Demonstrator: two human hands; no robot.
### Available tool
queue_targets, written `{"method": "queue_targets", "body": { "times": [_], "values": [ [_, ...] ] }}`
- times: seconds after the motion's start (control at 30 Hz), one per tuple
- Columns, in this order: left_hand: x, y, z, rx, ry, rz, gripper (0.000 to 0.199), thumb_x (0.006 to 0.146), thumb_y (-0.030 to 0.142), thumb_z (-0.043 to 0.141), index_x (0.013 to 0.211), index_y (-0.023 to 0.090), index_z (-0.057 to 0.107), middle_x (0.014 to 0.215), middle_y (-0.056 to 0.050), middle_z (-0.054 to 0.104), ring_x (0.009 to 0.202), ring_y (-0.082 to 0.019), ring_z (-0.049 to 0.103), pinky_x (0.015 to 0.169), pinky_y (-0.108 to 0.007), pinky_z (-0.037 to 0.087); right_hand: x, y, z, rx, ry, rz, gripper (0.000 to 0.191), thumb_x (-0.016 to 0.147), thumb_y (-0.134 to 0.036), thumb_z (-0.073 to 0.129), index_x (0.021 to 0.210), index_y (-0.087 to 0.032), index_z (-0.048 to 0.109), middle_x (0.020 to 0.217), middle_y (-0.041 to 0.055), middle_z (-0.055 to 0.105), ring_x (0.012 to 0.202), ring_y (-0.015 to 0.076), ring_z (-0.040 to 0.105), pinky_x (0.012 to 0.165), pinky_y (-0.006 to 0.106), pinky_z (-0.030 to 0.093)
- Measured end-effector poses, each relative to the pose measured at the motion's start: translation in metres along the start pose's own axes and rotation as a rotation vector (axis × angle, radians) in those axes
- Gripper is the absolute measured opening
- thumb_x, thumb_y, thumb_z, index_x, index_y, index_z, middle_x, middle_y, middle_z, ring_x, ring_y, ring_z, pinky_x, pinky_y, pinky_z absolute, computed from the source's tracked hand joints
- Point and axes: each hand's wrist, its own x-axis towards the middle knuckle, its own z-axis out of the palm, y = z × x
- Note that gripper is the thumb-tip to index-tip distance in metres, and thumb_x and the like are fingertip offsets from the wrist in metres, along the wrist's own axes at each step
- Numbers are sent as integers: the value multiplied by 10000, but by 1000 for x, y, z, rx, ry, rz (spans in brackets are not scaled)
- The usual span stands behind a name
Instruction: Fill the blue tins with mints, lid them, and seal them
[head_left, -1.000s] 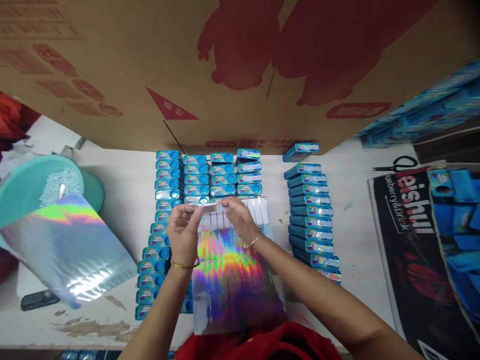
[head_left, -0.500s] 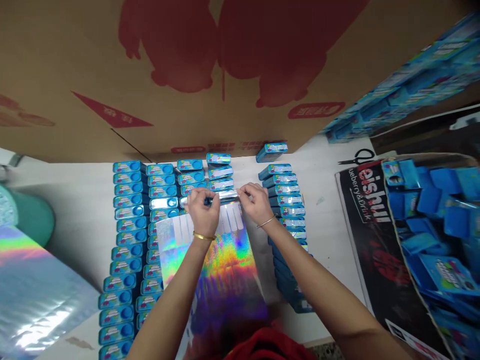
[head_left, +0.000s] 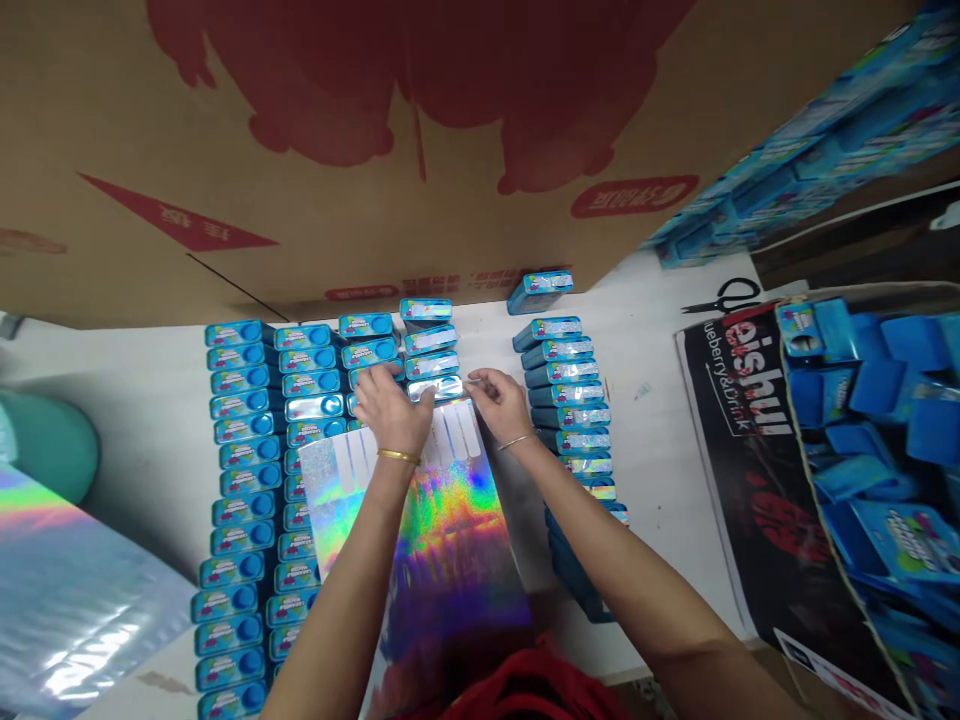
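Note:
A large holographic sticker sheet (head_left: 450, 520) with white blank strips along its top lies below my hands, over part of the rows of blue boxes (head_left: 244, 455). One blue box (head_left: 436, 388) between my hands has a shiny strip along its top. My left hand (head_left: 394, 412) rests over the boxes at its left, fingers spread, thumb by the box's left end. My right hand (head_left: 501, 402) is at the box's right end, thumb and forefinger drawn together. What lies between those fingertips is too small to make out.
A big brown carton (head_left: 360, 220) stands behind the boxes. To the right are another column of blue boxes (head_left: 566, 395), black scissors (head_left: 724, 298) and an open black carton (head_left: 742, 480) full of blue boxes. At left are a green tub (head_left: 56, 445) and another shiny sheet (head_left: 82, 600).
The shiny strip stretched between both hands is now down on a box top. My left hand has opened and shifted slightly left; my right hand stays by the strip's end. The view has tilted slightly.

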Motion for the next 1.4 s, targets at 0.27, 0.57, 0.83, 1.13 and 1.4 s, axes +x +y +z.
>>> {"method": "queue_targets", "body": {
  "times": [0.27,0.57,0.83,1.13,1.4],
  "values": [
    [3,0,-1,7,-49,-5,428,653,325,747,1005,191,543,1117,-142,499,1072,-380,468,856,-536,362,-19,8,-12,-192,-185,-167,367,900,-208,438,1203,-235,643,1009,59,667,942,221,520,849,385,320],
    [-16,-125,-102,166,-58,435,234,879,349,534,1048,217,628,1111,-101,597,1016,-266,511,828,-394,341,-34,-55,1,-151,39,-295,303,942,-285,416,1122,-191,642,1065,103,631,1003,255,508,856,390,352],
    [-24,-151,-108,158,-117,479,121,902,271,487,849,195,565,993,-73,637,939,-229,528,791,-372,320,-48,-126,90,-319,-310,-508,280,962,-352,427,1043,-210,654,1019,88,626,992,248,482,833,390,304],
    [-33,-163,-116,244,-94,654,231,876,213,505,1027,278,666,1123,-79,668,1025,-257,553,853,-432,343,-48,-134,97,-285,-411,-368,230,942,-272,480,782,-198,627,867,30,668,900,197,550,772,335,281],
    [-86,-166,-125,155,-67,714,154,859,184,541,956,246,644,1131,-74,669,1025,-239,574,843,-398,366,-53,-128,105,-336,-341,-348,236,927,-262,489,748,-202,630,852,49,665,871,207,537,753,338,306]
  ]
}}
